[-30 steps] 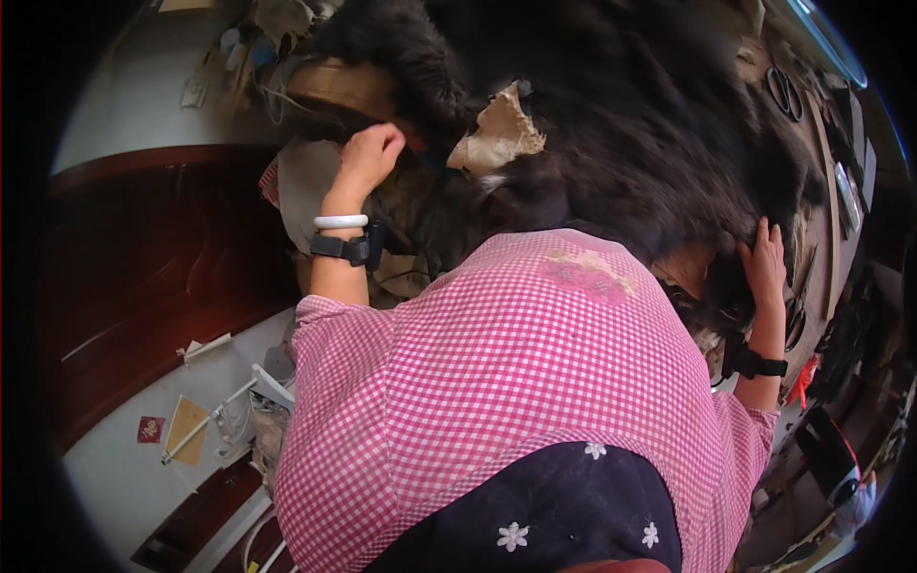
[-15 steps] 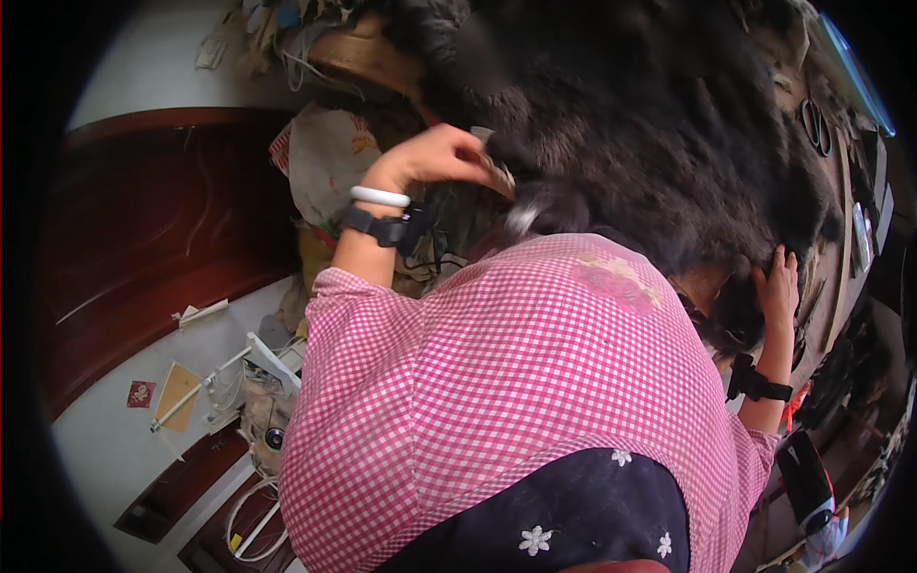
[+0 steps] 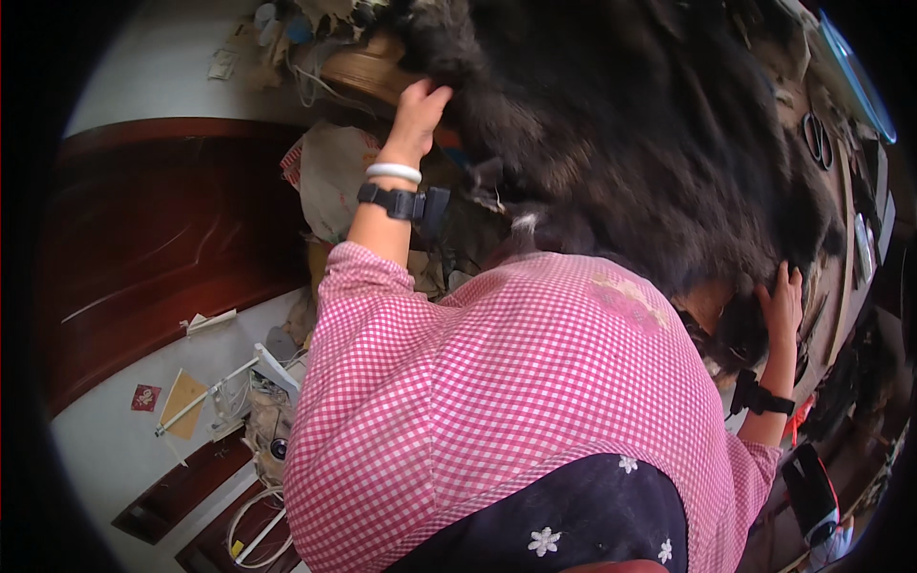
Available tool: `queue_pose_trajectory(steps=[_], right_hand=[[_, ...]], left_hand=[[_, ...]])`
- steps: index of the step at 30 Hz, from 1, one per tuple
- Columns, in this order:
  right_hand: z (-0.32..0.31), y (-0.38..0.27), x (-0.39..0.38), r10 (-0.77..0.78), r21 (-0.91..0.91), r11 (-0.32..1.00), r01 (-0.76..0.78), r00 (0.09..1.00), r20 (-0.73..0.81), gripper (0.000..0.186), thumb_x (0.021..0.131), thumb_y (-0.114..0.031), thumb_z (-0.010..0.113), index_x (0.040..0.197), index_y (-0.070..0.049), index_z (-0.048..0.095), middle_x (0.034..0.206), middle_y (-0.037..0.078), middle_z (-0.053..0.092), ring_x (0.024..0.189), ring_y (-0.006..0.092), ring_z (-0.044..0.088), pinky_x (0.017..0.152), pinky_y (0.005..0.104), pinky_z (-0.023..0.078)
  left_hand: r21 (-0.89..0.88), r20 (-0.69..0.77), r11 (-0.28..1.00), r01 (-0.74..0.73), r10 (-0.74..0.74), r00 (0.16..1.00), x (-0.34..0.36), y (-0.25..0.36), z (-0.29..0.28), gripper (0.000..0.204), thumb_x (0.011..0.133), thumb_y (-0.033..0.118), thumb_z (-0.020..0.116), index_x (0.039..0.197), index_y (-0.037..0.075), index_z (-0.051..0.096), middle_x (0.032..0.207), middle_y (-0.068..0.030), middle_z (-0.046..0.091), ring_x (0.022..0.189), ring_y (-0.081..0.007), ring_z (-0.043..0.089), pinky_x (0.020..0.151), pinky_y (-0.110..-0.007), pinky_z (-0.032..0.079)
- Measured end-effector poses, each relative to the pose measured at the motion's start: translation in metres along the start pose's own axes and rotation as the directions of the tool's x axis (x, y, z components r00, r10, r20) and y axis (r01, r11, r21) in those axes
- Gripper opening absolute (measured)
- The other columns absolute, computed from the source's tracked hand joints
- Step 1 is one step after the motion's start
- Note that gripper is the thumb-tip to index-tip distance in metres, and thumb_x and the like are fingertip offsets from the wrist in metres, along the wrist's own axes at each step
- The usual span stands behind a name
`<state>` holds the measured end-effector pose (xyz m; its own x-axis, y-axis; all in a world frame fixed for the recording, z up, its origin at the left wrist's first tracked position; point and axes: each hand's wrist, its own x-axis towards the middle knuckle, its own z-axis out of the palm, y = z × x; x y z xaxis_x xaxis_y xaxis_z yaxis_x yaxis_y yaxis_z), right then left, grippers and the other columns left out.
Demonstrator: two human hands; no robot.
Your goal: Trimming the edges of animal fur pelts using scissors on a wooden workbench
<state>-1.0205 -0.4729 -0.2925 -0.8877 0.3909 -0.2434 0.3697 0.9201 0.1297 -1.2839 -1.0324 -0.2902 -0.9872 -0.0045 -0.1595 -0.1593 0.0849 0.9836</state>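
Observation:
A large dark brown-black fur pelt (image 3: 611, 134) is spread in front of me, reaching from upper left to the right. My left hand (image 3: 420, 116) is at its far left edge, fingers curled closed around the fur there; the fingertips are partly hidden. Near the right edge, my right hand (image 3: 783, 304) lies on the fur with its fingers stretched out and apart. Close to my body, a lighter brown patch (image 3: 707, 301) and a small white tuft (image 3: 525, 222) show on the pelt's near edge.
Black-handled scissors (image 3: 817, 140) lie right of the pelt, near a blue-rimmed item (image 3: 858, 76). A whitish sack (image 3: 334, 181) stands left of my left forearm. Beyond it is a dark red wooden panel (image 3: 172, 210). A rounded tan wooden piece (image 3: 368, 69) sits at the upper left.
My left hand has moved away from the near-left edge of the pelt to its far left edge, letting go of a light scrap. My right hand has stayed on the fur.

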Motion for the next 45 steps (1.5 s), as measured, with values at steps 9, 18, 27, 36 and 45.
queue_pose_trajectory(steps=[9,18,27,36,45], right_hand=[[-0.015,-0.01,-0.001,0.042,0.002,0.999,-0.042,0.997,0.062,0.073,0.078,-0.024,0.069,0.14,-0.006,0.035,0.142,0.025,0.033,0.128,0.0372,0.038,0.101,0.04,0.038],[-0.011,-0.012,-0.002,0.039,0.024,0.999,-0.041,0.997,0.073,0.074,0.078,-0.022,0.069,0.14,-0.006,0.033,0.143,0.024,0.033,0.129,0.0366,0.038,0.101,0.0399,0.039],[-0.015,-0.011,-0.001,0.018,0.042,0.999,-0.02,0.998,0.057,0.075,0.077,-0.021,0.07,0.14,-0.005,0.034,0.141,0.025,0.035,0.127,0.0369,0.04,0.099,0.0405,0.04],[-0.019,-0.014,0.007,-0.024,0.04,0.999,0.023,1.0,0.006,0.068,0.072,-0.018,0.073,0.13,0.0,0.043,0.13,0.027,0.044,0.115,0.0396,0.049,0.092,0.0421,0.045],[-0.026,-0.009,0.017,-0.103,-0.012,0.994,0.105,0.99,0.096,0.047,0.066,-0.015,0.075,0.103,0.001,0.051,0.107,0.023,0.052,0.094,0.0422,0.059,0.078,0.0459,0.049]], left_hand=[[-0.419,-0.238,0.863,0.283,-0.406,0.882,-0.034,-0.004,-0.069,0.018,0.085,0.019,0.065,0.096,0.006,0.06,0.084,-0.0049,0.061,0.081,-0.0193,0.061,0.072,-0.032,0.05],[-0.589,0.056,0.753,0.295,-0.326,0.944,0.022,0.047,-0.01,0.029,0.077,0.013,0.068,0.101,-0.002,0.064,0.102,-0.013,0.067,0.094,-0.0272,0.063,0.089,-0.04,0.05],[-0.67,-0.142,0.711,0.212,-0.404,0.904,-0.007,-0.028,-0.089,0.023,0.07,0.001,0.062,0.093,-0.003,0.063,0.095,-0.0142,0.065,0.09,-0.0303,0.062,0.084,-0.042,0.051],[0.319,-0.745,0.936,-0.152,0.346,0.57,0.004,-0.029,-0.1,0.064,0.068,0.009,0.071,0.122,-0.005,0.04,0.11,-0.0195,0.049,0.108,-0.0293,0.047,0.094,-0.04,0.039],[0.963,0.052,0.234,-0.133,0.321,0.946,0.037,0.018,0.017,0.042,0.076,0.027,0.07,0.111,0.008,0.058,0.114,-0.0205,0.057,0.108,-0.0366,0.054,0.089,-0.044,0.046]])
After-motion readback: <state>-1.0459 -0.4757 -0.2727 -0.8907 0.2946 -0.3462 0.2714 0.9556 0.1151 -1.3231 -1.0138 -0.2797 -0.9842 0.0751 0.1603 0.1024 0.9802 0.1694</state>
